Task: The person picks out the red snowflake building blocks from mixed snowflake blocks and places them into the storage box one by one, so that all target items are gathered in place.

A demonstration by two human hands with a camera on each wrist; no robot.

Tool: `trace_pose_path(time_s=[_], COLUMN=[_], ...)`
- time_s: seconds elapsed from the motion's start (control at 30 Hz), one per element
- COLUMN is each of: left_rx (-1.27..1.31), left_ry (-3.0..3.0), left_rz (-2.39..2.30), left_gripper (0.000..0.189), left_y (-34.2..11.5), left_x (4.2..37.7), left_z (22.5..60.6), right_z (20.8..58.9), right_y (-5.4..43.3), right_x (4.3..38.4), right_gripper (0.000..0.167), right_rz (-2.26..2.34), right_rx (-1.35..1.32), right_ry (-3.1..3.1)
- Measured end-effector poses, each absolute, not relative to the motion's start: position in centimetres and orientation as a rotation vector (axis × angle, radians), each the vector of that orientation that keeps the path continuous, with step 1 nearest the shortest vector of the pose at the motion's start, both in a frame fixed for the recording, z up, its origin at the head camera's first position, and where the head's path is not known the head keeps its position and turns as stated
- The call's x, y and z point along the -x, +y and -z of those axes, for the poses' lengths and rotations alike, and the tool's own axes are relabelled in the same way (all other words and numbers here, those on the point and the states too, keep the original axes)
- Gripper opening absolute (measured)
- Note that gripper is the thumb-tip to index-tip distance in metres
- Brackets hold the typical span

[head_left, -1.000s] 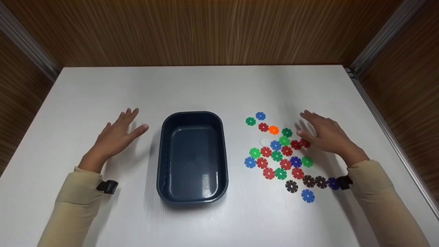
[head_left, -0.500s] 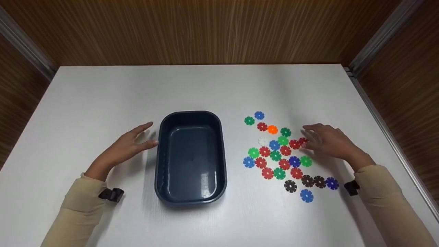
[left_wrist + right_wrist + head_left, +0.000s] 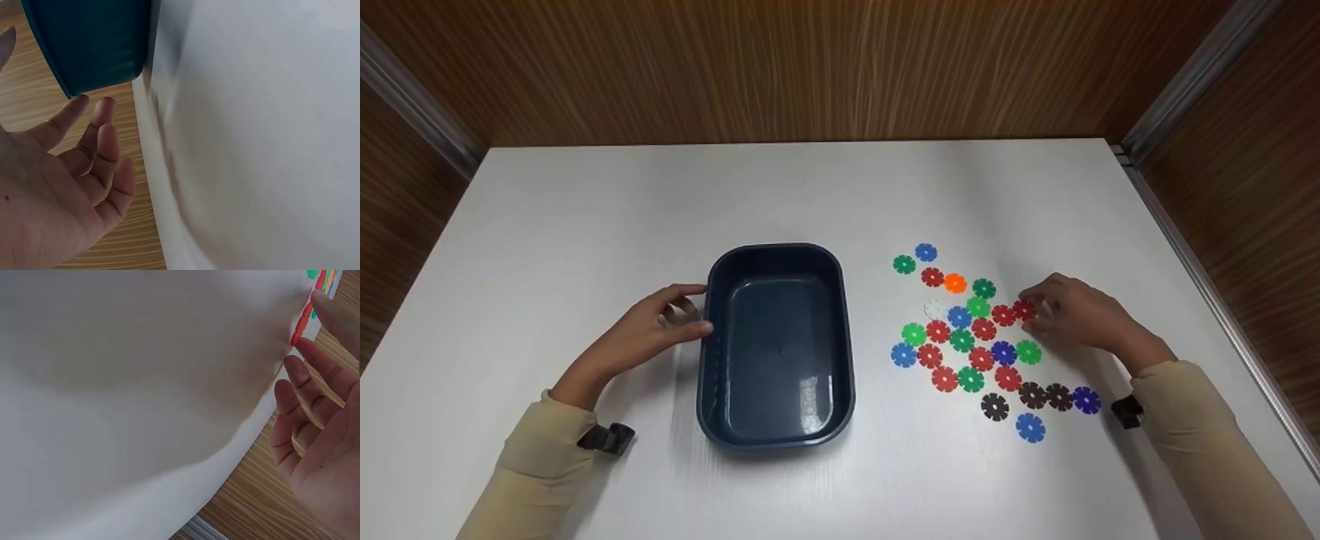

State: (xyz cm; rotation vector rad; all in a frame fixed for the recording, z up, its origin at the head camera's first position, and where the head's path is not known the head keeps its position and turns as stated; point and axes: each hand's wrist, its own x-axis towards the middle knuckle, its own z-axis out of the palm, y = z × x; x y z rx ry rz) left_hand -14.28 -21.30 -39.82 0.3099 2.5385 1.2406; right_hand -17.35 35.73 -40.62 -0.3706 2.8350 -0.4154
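My left hand (image 3: 641, 330) is at the left side of a dark blue plastic tub (image 3: 784, 352). Its thumb tip (image 3: 705, 328) overlaps the rim and the index fingertip touches the outside; the other fingers are loosely bent and hold nothing. At the far right of a group of coloured notched plastic discs, my right hand (image 3: 1080, 311) has thumb and index finger at opposite edges of a red notched disc (image 3: 1024, 310). In the right wrist view this red disc (image 3: 302, 325) appears edge-on between those two fingertips. Another red disc (image 3: 1003, 316) adjoins it.
Several loose discs in green, blue, red, white, orange, purple and black lie flat right of the tub, including an orange disc (image 3: 955, 283) and a black disc (image 3: 994, 406). The white table (image 3: 810, 195) meets a wood-grain panel (image 3: 810, 67) at the back.
My left hand has moved right to the tub's rim. My right hand has lowered toward the red disc, and its thumb and index finger have come to its edges.
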Motion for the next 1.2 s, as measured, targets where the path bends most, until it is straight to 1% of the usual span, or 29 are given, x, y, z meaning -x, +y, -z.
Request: trace_pose_path(time_s=[0.33,0.53,0.67,0.87,1.03,1.2], left_rx=[-0.359,-0.379,-0.387,-0.402,-0.387,-0.368], left_ry=[2.529,2.513,2.498,2.497,2.489,2.446], left_rz=[-1.310,-1.323,-1.327,-1.314,-1.324,-1.383], left_gripper=[0.055,0.058,0.061,0.063,0.064,0.065], left_y=[-21.1,-21.2,-21.2,-21.2,-21.3,-21.2], left_x=[13.9,14.0,14.1,14.3,14.3,14.2], left_z=[40.0,40.2,40.2,40.1,40.1,40.1], right_z=[40.5,40.5,40.4,40.0,39.0,38.1], right_y=[35.5,35.3,35.1,34.7,33.2,30.0], right_x=[17.2,17.3,17.3,17.2,17.4,17.6], right_gripper=[0.040,0.035,0.035,0.035,0.033,0.034], right_rz=[0.395,0.365,0.351,0.306,0.405,0.491], right_rx=[0.329,0.311,0.286,0.341,0.337,0.361], right_ry=[2.837,2.817,2.804,2.837,2.846,2.830])
